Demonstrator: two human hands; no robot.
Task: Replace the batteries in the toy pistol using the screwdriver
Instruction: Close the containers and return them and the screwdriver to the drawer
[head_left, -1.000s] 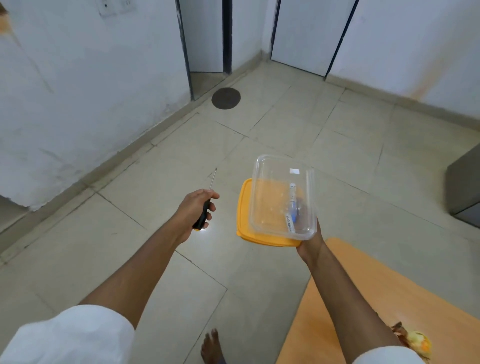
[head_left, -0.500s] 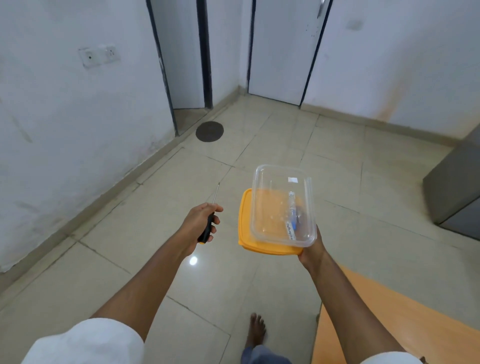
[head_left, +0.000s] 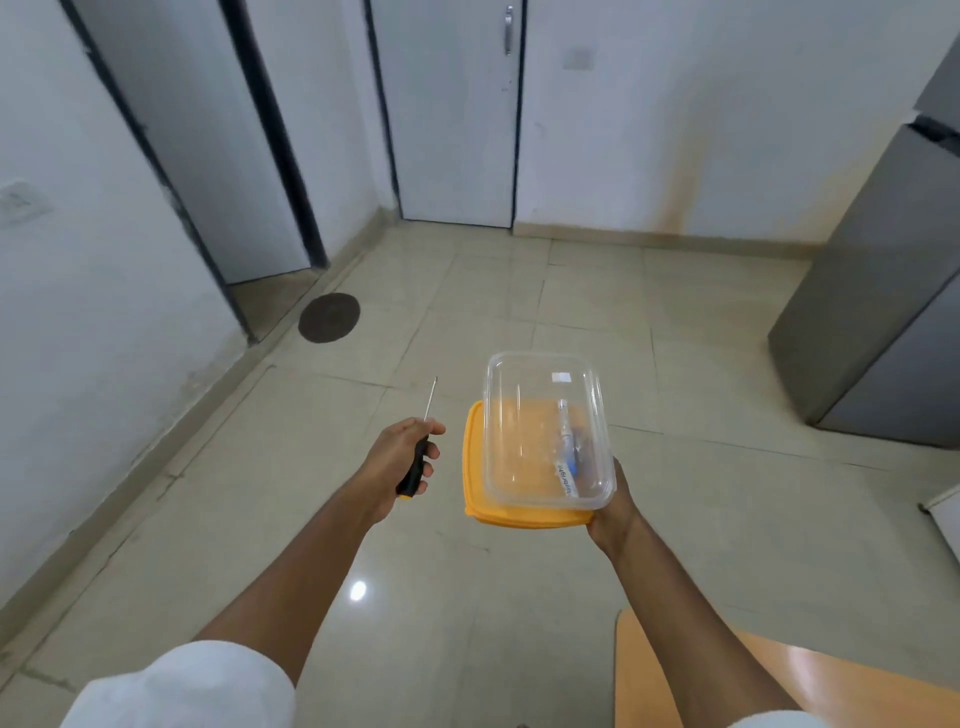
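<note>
My left hand (head_left: 397, 457) grips a screwdriver (head_left: 416, 457) by its black handle, the thin metal shaft pointing up and away. My right hand (head_left: 615, 506) holds a clear plastic container (head_left: 519, 431) from underneath, stacked on its orange lid (head_left: 475, 467). Inside the container lie batteries (head_left: 567, 457) in white and blue wrapping. Both hands are held out in front of me above the tiled floor, about a hand's width apart. No toy pistol shows in this view.
A corner of an orange-brown table (head_left: 675, 675) sits at the lower right. A grey fridge (head_left: 883, 291) stands at the right. White doors (head_left: 457, 114) and walls close the room ahead and left. A round dark floor drain cover (head_left: 329, 317) lies near the left wall.
The view has tilted up and swung, showing more of the doors and less of the table. Both hands keep their grips and stay in much the same pose.
</note>
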